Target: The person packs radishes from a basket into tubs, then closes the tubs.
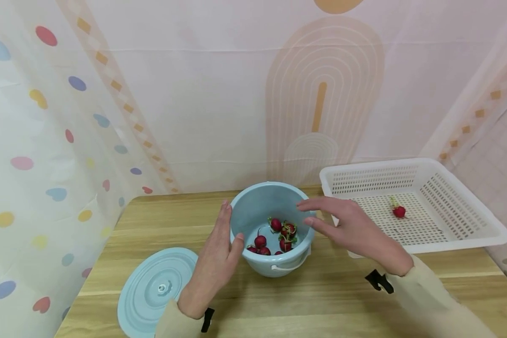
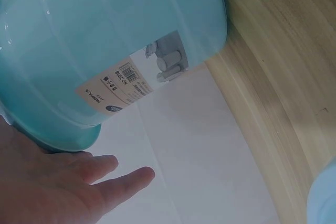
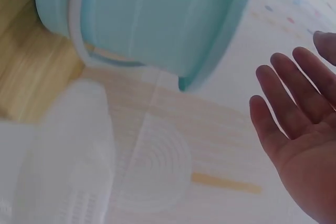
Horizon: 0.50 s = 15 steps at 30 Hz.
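Note:
A light blue plastic bucket (image 1: 264,202) stands upright on the table, holding several red radishes (image 1: 260,241) with bits of green stalk. My left hand (image 1: 213,258) is at the bucket's left side, fingers extended along the rim; the left wrist view shows the hand (image 2: 58,187) right by the rim, some fingertips hidden behind it. Over the right side of the rim is my right hand (image 1: 350,225), holding nothing. In the right wrist view that hand (image 3: 310,129) has its fingers spread and apart from the bucket (image 3: 152,19).
A matching blue lid (image 1: 152,286) lies on the wooden table (image 1: 279,310) to the left. At the right stands a white perforated basket (image 1: 481,211) with a single radish (image 1: 399,211) in it. A patterned curtain (image 1: 211,103) hangs behind the table.

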Each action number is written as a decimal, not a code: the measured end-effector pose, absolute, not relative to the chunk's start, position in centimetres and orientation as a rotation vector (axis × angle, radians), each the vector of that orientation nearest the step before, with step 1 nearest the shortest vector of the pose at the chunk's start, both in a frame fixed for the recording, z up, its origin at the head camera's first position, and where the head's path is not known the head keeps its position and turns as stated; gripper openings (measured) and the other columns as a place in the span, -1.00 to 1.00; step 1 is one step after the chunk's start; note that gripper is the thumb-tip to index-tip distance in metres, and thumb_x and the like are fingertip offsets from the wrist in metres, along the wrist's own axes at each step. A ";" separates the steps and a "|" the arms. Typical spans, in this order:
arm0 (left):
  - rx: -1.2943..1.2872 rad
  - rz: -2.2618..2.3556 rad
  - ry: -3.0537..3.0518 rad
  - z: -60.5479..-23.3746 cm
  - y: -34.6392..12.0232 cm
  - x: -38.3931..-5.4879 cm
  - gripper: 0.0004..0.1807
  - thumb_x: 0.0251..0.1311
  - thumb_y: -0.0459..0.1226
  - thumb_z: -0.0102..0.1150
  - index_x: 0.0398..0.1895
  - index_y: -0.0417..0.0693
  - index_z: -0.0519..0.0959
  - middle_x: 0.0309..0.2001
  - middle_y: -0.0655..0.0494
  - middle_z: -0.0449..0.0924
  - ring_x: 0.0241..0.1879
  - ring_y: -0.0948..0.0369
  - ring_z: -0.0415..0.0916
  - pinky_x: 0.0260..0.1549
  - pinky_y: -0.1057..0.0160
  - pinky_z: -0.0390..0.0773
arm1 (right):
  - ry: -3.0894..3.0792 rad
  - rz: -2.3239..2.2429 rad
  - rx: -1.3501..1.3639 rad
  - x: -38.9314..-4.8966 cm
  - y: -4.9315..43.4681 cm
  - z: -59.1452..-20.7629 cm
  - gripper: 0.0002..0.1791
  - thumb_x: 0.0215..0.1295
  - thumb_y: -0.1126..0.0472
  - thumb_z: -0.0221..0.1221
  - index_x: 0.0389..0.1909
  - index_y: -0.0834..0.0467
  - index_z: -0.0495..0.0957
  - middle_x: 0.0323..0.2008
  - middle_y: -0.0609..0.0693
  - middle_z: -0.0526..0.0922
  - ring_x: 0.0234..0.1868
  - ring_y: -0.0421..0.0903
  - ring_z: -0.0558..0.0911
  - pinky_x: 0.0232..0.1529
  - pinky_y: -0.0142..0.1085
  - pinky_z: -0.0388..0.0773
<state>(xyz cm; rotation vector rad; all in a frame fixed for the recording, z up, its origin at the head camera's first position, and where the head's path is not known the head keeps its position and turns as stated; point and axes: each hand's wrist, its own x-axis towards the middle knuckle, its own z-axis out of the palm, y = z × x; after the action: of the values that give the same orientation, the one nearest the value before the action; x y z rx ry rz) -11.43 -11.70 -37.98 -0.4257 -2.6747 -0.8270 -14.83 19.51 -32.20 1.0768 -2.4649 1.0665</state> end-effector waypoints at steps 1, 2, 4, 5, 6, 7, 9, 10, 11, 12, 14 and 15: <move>-0.425 -0.826 -2.674 -38.0 -11.7 -11.4 -0.23 0.53 -0.14 -0.05 0.65 -0.25 -0.02 0.68 -0.01 -0.14 0.59 -0.02 0.03 0.43 -0.14 0.23 | -2.442 1.058 1.053 -14.7 19.9 -32.1 -0.65 0.33 0.28 0.36 0.13 0.05 0.71 0.11 -0.15 0.74 0.17 -0.09 0.68 0.13 -0.02 0.64; -0.425 -0.827 -2.674 -38.0 -11.8 -11.4 -0.23 0.53 -0.14 -0.05 0.65 -0.25 -0.01 0.68 -0.01 -0.14 0.59 -0.02 0.02 0.43 -0.13 0.23 | -2.425 1.055 1.028 -14.5 20.4 -31.9 -0.64 0.32 0.29 0.37 0.12 0.04 0.71 0.08 -0.17 0.74 0.15 -0.10 0.69 0.13 -0.06 0.64; -0.421 -0.827 -2.675 -38.0 -11.8 -11.3 -0.23 0.52 -0.15 -0.04 0.65 -0.25 -0.02 0.68 -0.01 -0.14 0.60 -0.02 0.02 0.44 -0.13 0.22 | -2.402 1.037 0.984 -14.3 21.3 -31.7 -0.63 0.30 0.30 0.37 0.12 0.01 0.72 0.06 -0.20 0.75 0.13 -0.13 0.69 0.15 -0.22 0.62; -0.419 -0.825 -2.676 -38.0 -11.8 -11.3 -0.23 0.52 -0.16 -0.03 0.65 -0.25 -0.02 0.68 -0.01 -0.14 0.60 -0.01 0.02 0.44 -0.13 0.22 | -2.396 1.033 0.962 -14.2 21.7 -31.6 -0.63 0.30 0.30 0.38 0.11 0.00 0.72 0.05 -0.21 0.75 0.13 -0.15 0.69 0.16 -0.30 0.59; -0.417 -0.824 -2.677 -38.0 -11.8 -11.3 -0.23 0.52 -0.16 -0.03 0.65 -0.25 -0.01 0.68 -0.01 -0.14 0.60 -0.01 0.02 0.44 -0.13 0.22 | -2.386 1.033 0.936 -14.1 22.2 -31.5 -0.64 0.29 0.31 0.38 0.10 0.01 0.73 0.04 -0.21 0.75 0.13 -0.18 0.69 0.17 -0.39 0.55; -0.416 -0.825 -2.677 -38.0 -11.8 -11.3 -0.23 0.52 -0.17 -0.02 0.65 -0.25 -0.01 0.68 -0.01 -0.13 0.60 -0.01 0.02 0.44 -0.13 0.22 | -2.378 1.035 0.911 -14.1 22.7 -31.5 -0.65 0.29 0.32 0.38 0.08 0.01 0.73 0.02 -0.21 0.76 0.11 -0.21 0.69 0.16 -0.46 0.52; -0.414 -0.820 -2.679 -38.0 -11.8 -11.3 -0.23 0.52 -0.17 -0.02 0.65 -0.25 -0.01 0.68 -0.01 -0.13 0.60 -0.02 0.02 0.43 -0.13 0.22 | -2.368 1.045 0.866 -14.1 23.7 -31.4 -0.65 0.30 0.34 0.37 0.07 0.01 0.74 0.02 -0.20 0.76 0.12 -0.29 0.67 0.17 -0.58 0.43; -0.414 -0.818 -2.680 -38.0 -11.7 -11.3 -0.23 0.51 -0.17 -0.01 0.65 -0.25 -0.01 0.68 -0.01 -0.13 0.60 -0.02 0.02 0.43 -0.13 0.23 | -2.360 1.051 0.848 -14.1 24.2 -31.4 -0.66 0.30 0.35 0.36 0.06 0.01 0.74 0.01 -0.18 0.77 0.11 -0.33 0.66 0.17 -0.59 0.41; -0.416 -0.816 -2.679 -38.0 -11.7 -11.3 -0.23 0.52 -0.17 -0.01 0.65 -0.26 -0.01 0.68 -0.02 -0.12 0.60 -0.02 0.02 0.43 -0.13 0.23 | -2.359 1.056 0.824 -14.1 24.7 -31.5 -0.67 0.30 0.36 0.35 0.05 0.02 0.74 0.00 -0.17 0.77 0.11 -0.37 0.65 0.17 -0.61 0.40; -0.418 -0.815 -2.678 -38.0 -11.7 -11.3 -0.23 0.52 -0.16 -0.02 0.65 -0.26 -0.01 0.68 -0.02 -0.12 0.59 -0.02 0.03 0.43 -0.13 0.23 | -2.359 1.064 0.801 -14.1 25.2 -31.5 -0.67 0.31 0.36 0.35 0.05 0.03 0.75 -0.01 -0.16 0.78 0.10 -0.41 0.64 0.16 -0.62 0.39; -0.421 -0.815 -2.675 -38.1 -11.7 -11.3 -0.23 0.52 -0.16 -0.02 0.65 -0.26 -0.01 0.67 -0.02 -0.12 0.59 -0.02 0.03 0.43 -0.13 0.23 | -2.363 1.075 0.764 -14.2 26.0 -31.6 -0.68 0.32 0.36 0.33 0.05 0.04 0.75 -0.02 -0.13 0.78 0.09 -0.46 0.62 0.15 -0.63 0.39; -0.423 -0.816 -2.673 -38.1 -11.7 -11.3 -0.23 0.52 -0.15 -0.03 0.65 -0.26 -0.01 0.67 -0.02 -0.12 0.59 -0.02 0.03 0.43 -0.13 0.23 | -2.372 1.071 0.745 -14.2 26.4 -31.7 -0.69 0.34 0.34 0.33 0.06 0.04 0.75 -0.01 -0.11 0.78 0.08 -0.48 0.61 0.10 -0.63 0.41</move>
<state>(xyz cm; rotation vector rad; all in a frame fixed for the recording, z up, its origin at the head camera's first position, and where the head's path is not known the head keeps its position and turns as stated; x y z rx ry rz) -11.34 -11.70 -38.07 -0.4229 -2.6725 -0.8161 -14.20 26.37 -31.66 0.7446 -2.3717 1.0710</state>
